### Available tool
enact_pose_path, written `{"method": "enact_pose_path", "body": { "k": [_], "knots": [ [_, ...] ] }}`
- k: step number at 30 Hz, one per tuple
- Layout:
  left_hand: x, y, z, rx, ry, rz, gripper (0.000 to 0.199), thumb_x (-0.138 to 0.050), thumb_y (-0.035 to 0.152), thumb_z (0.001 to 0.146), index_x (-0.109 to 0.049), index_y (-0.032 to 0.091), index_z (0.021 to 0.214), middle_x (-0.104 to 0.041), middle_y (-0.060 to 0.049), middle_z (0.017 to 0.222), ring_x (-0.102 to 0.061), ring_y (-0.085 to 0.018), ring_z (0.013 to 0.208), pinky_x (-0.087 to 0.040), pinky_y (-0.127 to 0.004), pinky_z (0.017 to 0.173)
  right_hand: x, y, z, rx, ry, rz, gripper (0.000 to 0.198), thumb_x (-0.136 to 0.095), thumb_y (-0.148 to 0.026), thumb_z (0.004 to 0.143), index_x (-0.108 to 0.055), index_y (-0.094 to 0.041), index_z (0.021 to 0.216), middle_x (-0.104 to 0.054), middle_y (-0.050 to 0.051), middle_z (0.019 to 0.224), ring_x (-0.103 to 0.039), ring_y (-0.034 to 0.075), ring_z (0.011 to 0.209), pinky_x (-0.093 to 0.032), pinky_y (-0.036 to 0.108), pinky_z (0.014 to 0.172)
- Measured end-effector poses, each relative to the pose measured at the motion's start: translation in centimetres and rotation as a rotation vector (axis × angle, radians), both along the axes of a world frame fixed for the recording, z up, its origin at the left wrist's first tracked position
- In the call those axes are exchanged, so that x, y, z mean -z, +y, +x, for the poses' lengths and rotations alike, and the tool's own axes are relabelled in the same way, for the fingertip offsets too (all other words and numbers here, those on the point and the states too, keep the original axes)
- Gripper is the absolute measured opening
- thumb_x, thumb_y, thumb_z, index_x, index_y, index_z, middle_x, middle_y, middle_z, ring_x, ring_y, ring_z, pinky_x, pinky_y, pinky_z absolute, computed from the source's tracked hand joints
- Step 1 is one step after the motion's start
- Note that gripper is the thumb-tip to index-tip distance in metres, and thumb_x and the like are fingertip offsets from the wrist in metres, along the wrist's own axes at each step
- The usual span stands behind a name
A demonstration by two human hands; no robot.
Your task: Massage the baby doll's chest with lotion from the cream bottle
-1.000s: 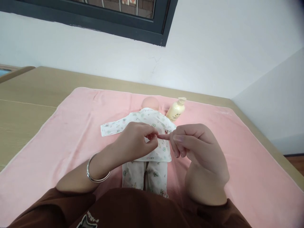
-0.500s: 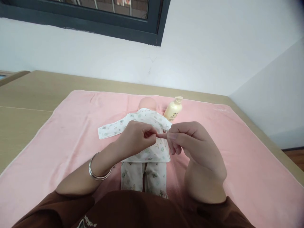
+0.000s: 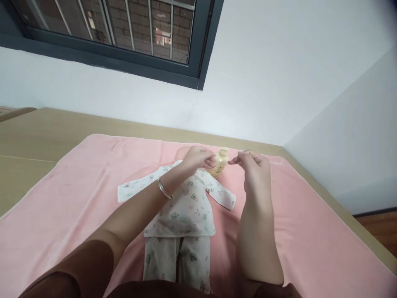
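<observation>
My left hand (image 3: 200, 159), with a silver bangle on its wrist, is raised over the doll's upper body, fingers curled in and nothing visible in them. Across from it my right hand (image 3: 254, 163) has its fingers drawn together, one fingertip pointing left, also without a visible object. Between the two hands stands a pale yellow pump bottle (image 3: 219, 165), partly covered by my left hand. A doll lies on its back, its head (image 3: 181, 154) mostly hidden behind my left hand. It wears a white printed top (image 3: 186, 207) with sleeves spread and matching trousers (image 3: 194, 260).
A pink blanket (image 3: 297, 207) lies under the doll and the bottle, on a light wooden table (image 3: 27, 136). Behind the table rises a white wall (image 3: 254, 82) with a dark-framed window (image 3: 195, 70). Another wall meets it on the right.
My hands have parted; before, my left fingers pinched a finger of my right hand. Both have moved farther forward, to either side of the bottle. The view has tilted up.
</observation>
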State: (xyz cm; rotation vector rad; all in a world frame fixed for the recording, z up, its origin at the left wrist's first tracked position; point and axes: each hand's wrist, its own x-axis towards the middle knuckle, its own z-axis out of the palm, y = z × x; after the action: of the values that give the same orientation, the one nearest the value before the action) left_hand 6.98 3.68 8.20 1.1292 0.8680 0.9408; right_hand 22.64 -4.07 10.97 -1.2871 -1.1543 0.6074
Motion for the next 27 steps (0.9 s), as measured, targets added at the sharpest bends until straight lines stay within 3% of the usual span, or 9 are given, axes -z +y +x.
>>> {"method": "enact_pose_path", "body": {
  "k": [2,4,6,9,12,18,20,24,27],
  "knots": [
    [0.3,1.9,0.9,-0.069,-0.215,-0.178,0.005,-0.065,0.017,0.078,-0.064,0.013,0.075,-0.071,-0.009,0.072,-0.07,-0.015,0.067,-0.061,-0.028,0.074,1.5,2.2,0.8,0.156,-0.113,0.032,0.015,-0.06,-0.031,0.076,-0.069,-0.02,0.076,-0.074,0.008,0.094,-0.067,0.026,0.098,-0.05,0.044,0.099],
    [0.4,3.3,1.7,-0.107,-0.357,-0.35,0.012,-0.061,0.02,0.083,-0.065,0.012,0.091,-0.073,-0.014,0.087,-0.074,-0.019,0.08,-0.062,-0.03,0.082,2.9,3.9,1.2,0.187,-0.265,0.053,0.033,-0.056,-0.028,0.075,-0.072,-0.018,0.102,-0.068,0.013,0.128,-0.059,0.031,0.125,-0.042,0.049,0.112],
    [0.4,4.2,2.3,-0.08,-0.436,-0.486,0.033,-0.056,0.026,0.088,-0.061,0.008,0.115,-0.072,-0.02,0.107,-0.075,-0.024,0.097,-0.062,-0.031,0.087,4.0,5.0,1.2,0.117,-0.404,0.056,0.054,-0.052,-0.025,0.076,-0.064,-0.016,0.127,-0.055,0.014,0.147,-0.047,0.031,0.141,-0.032,0.052,0.121],
    [0.3,4.5,2.6,0.012,-0.52,-0.578,0.057,-0.046,0.033,0.093,-0.046,0.002,0.141,-0.061,-0.026,0.134,-0.066,-0.027,0.124,-0.06,-0.031,0.094,5.3,5.9,0.8,-0.026,-0.564,0.003,0.071,-0.047,-0.022,0.078,-0.044,-0.012,0.149,-0.046,0.015,0.155,-0.036,0.029,0.149,-0.017,0.056,0.127],
    [0.4,3.8,2.0,0.049,-0.574,-0.595,0.063,-0.04,0.034,0.096,-0.038,0.002,0.15,-0.051,-0.025,0.148,-0.055,-0.026,0.137,-0.057,-0.031,0.102,6.2,6.4,0.5,-0.081,-0.685,-0.051,0.078,-0.042,-0.019,0.078,-0.033,-0.007,0.155,-0.042,0.019,0.157,-0.034,0.03,0.15,-0.01,0.061,0.127],
    [0.2,-1.5,-1.7,0.121,-0.607,-0.591,0.066,-0.044,0.037,0.095,-0.039,-0.001,0.15,-0.052,-0.025,0.148,-0.057,-0.027,0.135,-0.052,-0.034,0.11,5.9,5.6,0.4,-0.052,-0.626,-0.064,0.07,-0.042,-0.023,0.082,-0.041,-0.014,0.151,-0.048,0.014,0.153,-0.041,0.03,0.146,0.003,0.067,0.125],
    [-0.1,-4.0,-3.1,0.131,-0.61,-0.584,0.066,-0.044,0.038,0.095,-0.041,-0.001,0.148,-0.056,-0.025,0.145,-0.06,-0.027,0.132,-0.05,-0.037,0.113,5.0,4.5,-0.1,-0.045,-0.528,-0.042,0.067,-0.044,-0.023,0.081,-0.048,-0.018,0.148,-0.051,0.01,0.151,-0.041,0.029,0.146,-0.002,0.064,0.127],
    [-1.3,-8.6,-4.8,0.11,-0.596,-0.615,0.061,-0.043,0.038,0.096,-0.05,-0.004,0.139,-0.059,-0.027,0.14,-0.061,-0.029,0.131,-0.044,-0.04,0.118,2.6,1.6,-2.7,-0.106,-0.301,-0.013,0.056,-0.046,-0.031,0.09,-0.053,-0.021,0.145,-0.048,0.009,0.155,-0.039,0.029,0.148,-0.029,0.058,0.124],
    [-2.4,-11.0,-5.4,0.061,-0.595,-0.591,0.057,-0.041,0.04,0.098,-0.055,0.0,0.137,-0.058,-0.024,0.143,-0.054,-0.029,0.139,-0.036,-0.041,0.123,1.5,-1.5,-5.8,-0.132,-0.383,0.046,0.057,-0.041,-0.046,0.1,-0.044,-0.024,0.152,-0.037,0.009,0.162,-0.028,0.031,0.153,-0.018,0.064,0.125]
  ]
}}
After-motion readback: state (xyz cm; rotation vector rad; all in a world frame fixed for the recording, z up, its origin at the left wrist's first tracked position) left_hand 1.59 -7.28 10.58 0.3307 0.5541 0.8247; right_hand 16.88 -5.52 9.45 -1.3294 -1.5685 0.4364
